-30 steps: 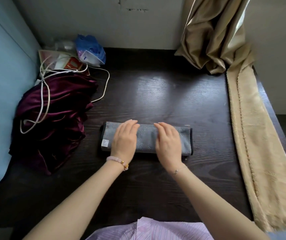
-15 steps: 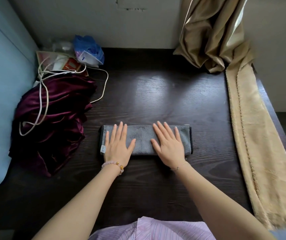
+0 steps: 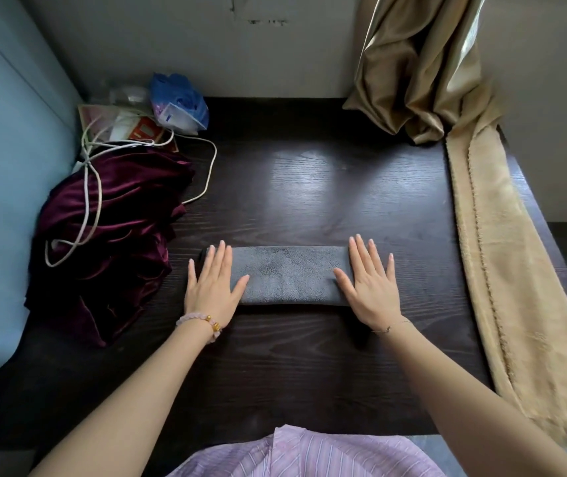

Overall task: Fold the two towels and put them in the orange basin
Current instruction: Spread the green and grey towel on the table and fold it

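— Fingers (image 3: 221, 256): how do they lie?
— Straight and spread, palms down. Head view: the left hand (image 3: 211, 287) presses flat on the left end of the grey towel (image 3: 289, 277), the right hand (image 3: 371, 287) on its right end. Neither grasps anything. The towel lies as a long folded strip on the dark table (image 3: 309, 187), near the person.
— And the step?
— Smoothing, I judge. Press evenly outward so the layers align, then bring one end over the other, edges matched. No orange basin is in view.
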Demonstrator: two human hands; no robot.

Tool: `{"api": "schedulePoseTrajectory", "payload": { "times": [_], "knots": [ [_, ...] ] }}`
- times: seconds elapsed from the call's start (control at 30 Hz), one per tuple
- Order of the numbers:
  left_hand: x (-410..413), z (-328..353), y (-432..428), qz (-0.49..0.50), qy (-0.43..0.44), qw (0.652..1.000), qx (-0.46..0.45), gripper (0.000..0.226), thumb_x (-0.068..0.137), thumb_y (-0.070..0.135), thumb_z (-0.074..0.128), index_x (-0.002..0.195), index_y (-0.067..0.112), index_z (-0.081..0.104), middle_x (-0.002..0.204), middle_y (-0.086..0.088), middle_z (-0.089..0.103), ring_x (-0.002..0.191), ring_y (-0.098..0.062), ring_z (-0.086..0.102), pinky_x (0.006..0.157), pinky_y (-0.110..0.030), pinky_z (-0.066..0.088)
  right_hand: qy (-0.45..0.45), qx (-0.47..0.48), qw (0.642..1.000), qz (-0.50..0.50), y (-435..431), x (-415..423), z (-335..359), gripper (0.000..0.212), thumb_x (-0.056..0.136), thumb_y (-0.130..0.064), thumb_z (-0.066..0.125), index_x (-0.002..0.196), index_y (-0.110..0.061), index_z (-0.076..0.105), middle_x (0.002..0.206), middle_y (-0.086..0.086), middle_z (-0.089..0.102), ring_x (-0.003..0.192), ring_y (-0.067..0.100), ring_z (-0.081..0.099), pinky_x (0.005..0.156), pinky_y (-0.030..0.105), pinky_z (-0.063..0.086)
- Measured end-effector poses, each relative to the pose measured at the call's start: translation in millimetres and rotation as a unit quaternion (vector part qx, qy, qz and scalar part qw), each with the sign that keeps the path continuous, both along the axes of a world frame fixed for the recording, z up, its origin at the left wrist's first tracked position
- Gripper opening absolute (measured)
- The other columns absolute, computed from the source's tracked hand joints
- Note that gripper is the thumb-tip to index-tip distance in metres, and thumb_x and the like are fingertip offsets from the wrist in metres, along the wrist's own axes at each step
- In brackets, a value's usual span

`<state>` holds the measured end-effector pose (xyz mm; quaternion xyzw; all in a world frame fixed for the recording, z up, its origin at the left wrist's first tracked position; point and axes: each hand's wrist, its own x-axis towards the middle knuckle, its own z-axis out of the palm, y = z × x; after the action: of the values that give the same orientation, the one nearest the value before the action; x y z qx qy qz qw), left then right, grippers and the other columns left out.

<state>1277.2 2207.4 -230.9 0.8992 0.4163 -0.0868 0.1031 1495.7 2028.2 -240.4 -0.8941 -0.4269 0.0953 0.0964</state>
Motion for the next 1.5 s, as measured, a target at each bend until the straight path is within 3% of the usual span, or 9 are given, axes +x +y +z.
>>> {"api": "schedulePoseTrajectory", "payload": {
  "times": [0.17,0.33,0.57,0.67,0.77,0.93,1.1,1.33,1.5],
  "knots": [
    [-13,20,6,-0.086,-0.031,0.995,-0.043,0.091,0.072,0.069,0.004,0.149,0.023,0.000,0.151,0.013,-0.014,0.139,-0.005,-0.016,0.113,-0.034,-0.012,-0.035,0.060,0.991,0.116,-18,-7,9,0.069,0.086,-0.054,0.038,0.147,-0.022,0.031,0.154,-0.006,0.025,0.144,0.016,0.018,0.117,0.044,0.004],
    [-24,20,9,-0.179,0.027,0.983,-0.025,0.083,0.087,0.041,0.045,0.149,0.018,-0.004,0.156,0.003,-0.014,0.142,-0.012,-0.015,0.112,-0.033,-0.016,-0.033,0.005,0.985,0.172,-30,-3,4,0.076,0.070,-0.031,0.049,0.145,-0.020,0.036,0.153,-0.003,0.032,0.142,0.019,0.026,0.117,0.042,0.011],
    [-27,8,12,-0.182,-0.024,0.981,0.067,0.083,0.072,-0.005,0.057,0.145,0.003,0.020,0.154,-0.010,0.022,0.142,-0.024,0.022,0.113,-0.034,0.006,-0.041,0.035,0.986,0.158,-29,1,-2,0.080,0.062,0.002,0.065,0.138,-0.017,0.047,0.145,0.000,0.045,0.135,0.023,0.042,0.113,0.040,0.026],
    [-25,12,16,-0.141,-0.078,0.986,0.036,0.073,0.078,-0.008,0.051,0.145,0.008,0.027,0.153,-0.005,0.027,0.142,-0.018,0.023,0.114,-0.026,0.001,-0.009,0.076,0.989,0.126,-27,3,5,0.065,0.069,0.005,0.061,0.130,-0.015,0.055,0.139,0.000,0.052,0.132,0.023,0.046,0.112,0.032,0.026],
    [-26,32,24,-0.024,-0.144,0.989,-0.023,0.050,0.080,0.002,0.058,0.128,0.016,0.056,0.133,-0.001,0.056,0.135,-0.024,0.037,0.112,-0.033,0.025,0.066,0.082,0.994,0.006,-24,8,31,0.041,0.078,-0.008,0.059,0.116,-0.021,0.064,0.121,-0.002,0.065,0.115,0.021,0.058,0.094,0.028,0.040],
    [-34,71,36,0.135,-0.346,0.905,-0.206,0.027,0.077,-0.003,0.065,0.082,0.024,0.065,0.080,0.003,0.067,0.078,-0.011,0.062,0.071,-0.013,0.046,0.219,0.212,0.945,-0.116,-19,29,72,0.007,0.076,-0.015,0.058,0.079,-0.020,0.061,0.067,-0.005,0.058,0.069,0.013,0.053,0.060,0.020,0.038],
    [-36,70,28,0.268,-0.409,0.794,-0.361,0.017,0.087,0.006,0.061,0.091,0.022,0.064,0.089,0.000,0.067,0.085,-0.015,0.064,0.065,-0.022,0.052,0.316,0.225,0.905,-0.175,-20,34,69,0.012,0.087,-0.010,0.058,0.098,-0.009,0.063,0.087,0.002,0.063,0.080,0.013,0.055,0.064,0.018,0.042],
    [-38,43,8,0.360,-0.367,0.746,-0.424,0.028,0.081,-0.007,0.064,0.100,0.012,0.058,0.107,-0.014,0.064,0.087,-0.020,0.062,0.078,-0.037,0.051,0.279,0.132,0.927,-0.213,-32,19,32,0.032,0.090,-0.021,0.061,0.120,-0.010,0.059,0.114,0.008,0.064,0.106,0.024,0.059,0.089,0.032,0.043],
    [-39,38,4,0.359,-0.359,0.752,-0.421,0.046,0.074,-0.013,0.068,0.109,0.012,0.053,0.111,-0.017,0.060,0.099,-0.027,0.060,0.087,-0.045,0.051,0.194,0.132,0.939,-0.251,-34,9,30,0.032,0.091,-0.026,0.059,0.119,-0.011,0.056,0.117,0.008,0.059,0.107,0.025,0.056,0.085,0.030,0.037]
  ]
}}
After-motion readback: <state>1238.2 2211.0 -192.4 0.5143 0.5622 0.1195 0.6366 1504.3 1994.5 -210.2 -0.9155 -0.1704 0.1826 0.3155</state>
